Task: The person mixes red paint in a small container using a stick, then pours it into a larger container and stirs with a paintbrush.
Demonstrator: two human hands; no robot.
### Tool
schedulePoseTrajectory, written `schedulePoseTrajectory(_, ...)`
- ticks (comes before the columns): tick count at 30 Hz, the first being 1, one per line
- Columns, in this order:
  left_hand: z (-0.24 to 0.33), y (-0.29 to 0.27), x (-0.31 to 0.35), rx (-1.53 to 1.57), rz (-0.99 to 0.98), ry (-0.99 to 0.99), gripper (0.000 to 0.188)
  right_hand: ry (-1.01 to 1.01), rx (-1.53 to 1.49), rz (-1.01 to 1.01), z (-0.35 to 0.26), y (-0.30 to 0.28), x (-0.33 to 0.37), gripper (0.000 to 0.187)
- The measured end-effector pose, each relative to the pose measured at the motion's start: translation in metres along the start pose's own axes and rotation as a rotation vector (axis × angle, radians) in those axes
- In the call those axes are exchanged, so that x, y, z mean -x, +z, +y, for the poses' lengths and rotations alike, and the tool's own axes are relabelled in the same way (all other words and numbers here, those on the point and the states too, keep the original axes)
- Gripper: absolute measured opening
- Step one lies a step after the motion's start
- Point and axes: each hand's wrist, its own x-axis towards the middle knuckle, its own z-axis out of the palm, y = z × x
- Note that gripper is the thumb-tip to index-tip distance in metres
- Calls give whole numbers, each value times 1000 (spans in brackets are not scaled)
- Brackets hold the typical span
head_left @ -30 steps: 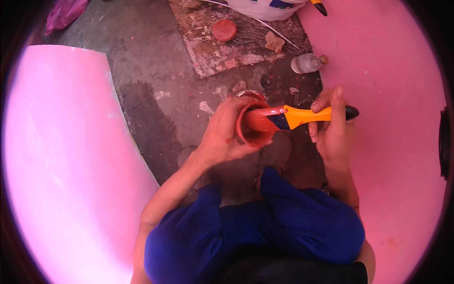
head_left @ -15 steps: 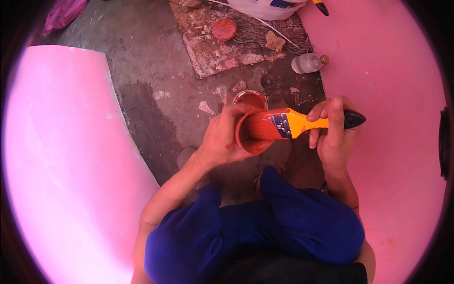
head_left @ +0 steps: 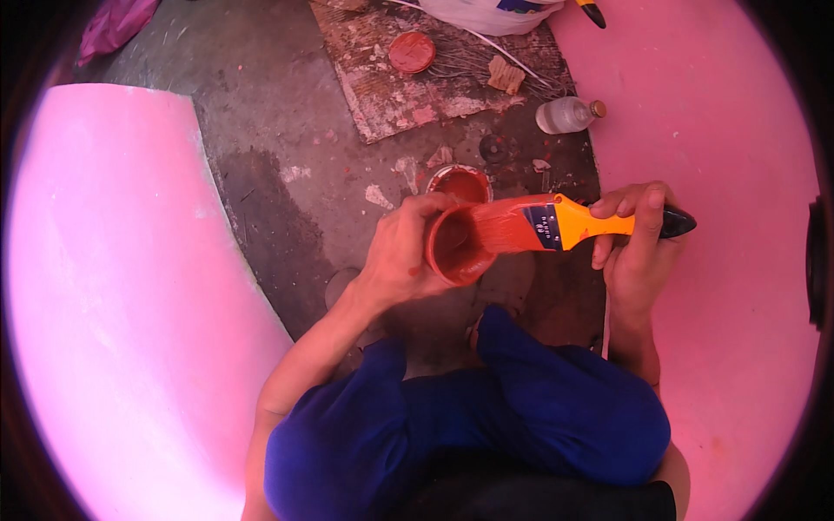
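Observation:
My left hand [head_left: 402, 252] is wrapped round a small paint cup [head_left: 453, 276], tilted so that its mouth faces right and up, with red paint coating the inside. In my right hand [head_left: 638, 239] is a flat paintbrush [head_left: 584, 223] with a yellow and black handle and a dark ferrule. Its bristles, thick with red paint, lie across the cup's right rim. Just beyond the cup a round paint can [head_left: 461, 181] with red paint in it stands on the floor, its near side hidden by the cup and hand.
A paint-stained board [head_left: 382, 108] holds a red round lid [head_left: 412, 53], wires and a tan scrap [head_left: 505, 75]. Right of it lies a clear bottle [head_left: 565, 115]. Pink curved panels [head_left: 130, 286] flank both sides. A white bag [head_left: 491, 13] sits at the far edge.
My right hand has moved to the right, drawing the brush partly out of the cup, so more of the red bristles show. The cup has shifted slightly left.

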Motion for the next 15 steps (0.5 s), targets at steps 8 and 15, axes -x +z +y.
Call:
schedulePoseTrajectory(8,-6,-9,4,108,-116,-202,87,11,-95,142,4,-26,-4,42)
schedulePoseTrajectory(15,-9,-6,5,169,-140,-316,90,29,-153,56,5,-19,2,36)
